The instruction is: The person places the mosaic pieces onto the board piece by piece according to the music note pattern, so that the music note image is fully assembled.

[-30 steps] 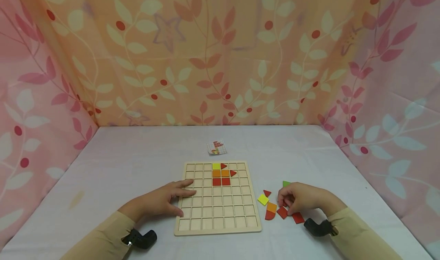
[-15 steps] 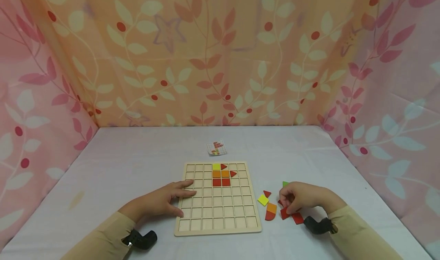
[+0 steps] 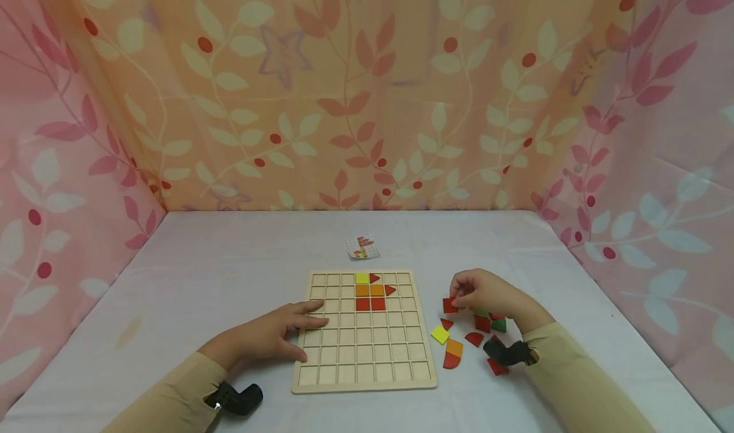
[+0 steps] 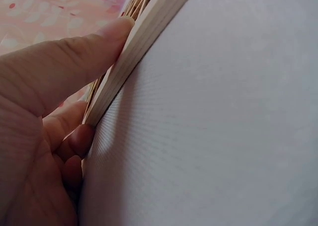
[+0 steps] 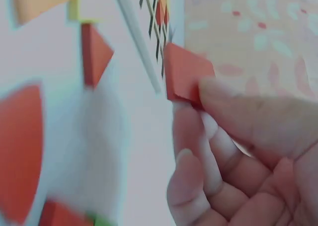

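While left hand [image 3: 280, 330], fingers apart, rests on left edge of pale wooden grid board [image 3: 346, 354], right hand [image 3: 489, 291] pinches red square tile [image 5: 188, 73] right of board.

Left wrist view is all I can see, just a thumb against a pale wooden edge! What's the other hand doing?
Observer: The right hand is pinching a flat red square tile.

Child: Cool! Are there any pieces on the board?

Observer: Yes, seven flat square and triangular pieces in yellow, orange and red sit on the pale wooden grid board.
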{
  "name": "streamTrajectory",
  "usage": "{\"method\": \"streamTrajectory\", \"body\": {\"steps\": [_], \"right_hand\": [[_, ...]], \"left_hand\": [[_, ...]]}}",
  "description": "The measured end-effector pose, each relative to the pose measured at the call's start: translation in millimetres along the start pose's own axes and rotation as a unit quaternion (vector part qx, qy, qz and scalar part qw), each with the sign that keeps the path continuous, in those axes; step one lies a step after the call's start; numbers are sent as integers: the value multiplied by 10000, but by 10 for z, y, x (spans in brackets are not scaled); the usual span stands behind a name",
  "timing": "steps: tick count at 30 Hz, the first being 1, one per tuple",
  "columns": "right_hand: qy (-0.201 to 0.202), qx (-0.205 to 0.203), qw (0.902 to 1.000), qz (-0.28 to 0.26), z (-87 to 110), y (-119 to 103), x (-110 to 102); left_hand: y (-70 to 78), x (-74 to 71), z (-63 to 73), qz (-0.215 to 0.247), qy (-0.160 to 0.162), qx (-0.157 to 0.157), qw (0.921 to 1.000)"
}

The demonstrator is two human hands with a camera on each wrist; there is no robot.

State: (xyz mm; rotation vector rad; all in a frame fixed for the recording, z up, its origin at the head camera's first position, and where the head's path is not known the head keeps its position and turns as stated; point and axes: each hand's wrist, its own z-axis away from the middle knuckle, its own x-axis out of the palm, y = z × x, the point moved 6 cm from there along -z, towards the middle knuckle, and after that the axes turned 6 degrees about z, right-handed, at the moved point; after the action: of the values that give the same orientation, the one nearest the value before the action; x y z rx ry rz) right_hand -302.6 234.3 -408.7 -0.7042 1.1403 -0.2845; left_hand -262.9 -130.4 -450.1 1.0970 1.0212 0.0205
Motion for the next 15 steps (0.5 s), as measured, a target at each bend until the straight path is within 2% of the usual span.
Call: {"method": "streamTrajectory", "body": {"steps": [4, 15], "right_hand": [[180, 85, 9997, -158, -147, -107, 50], [-7, -43, 9997, -258, -471, -368, 223]], "left_hand": [[8, -3, -5, -9, -33, 12, 10000], [-1, 3, -3, 73, -36, -114, 9999]]}}
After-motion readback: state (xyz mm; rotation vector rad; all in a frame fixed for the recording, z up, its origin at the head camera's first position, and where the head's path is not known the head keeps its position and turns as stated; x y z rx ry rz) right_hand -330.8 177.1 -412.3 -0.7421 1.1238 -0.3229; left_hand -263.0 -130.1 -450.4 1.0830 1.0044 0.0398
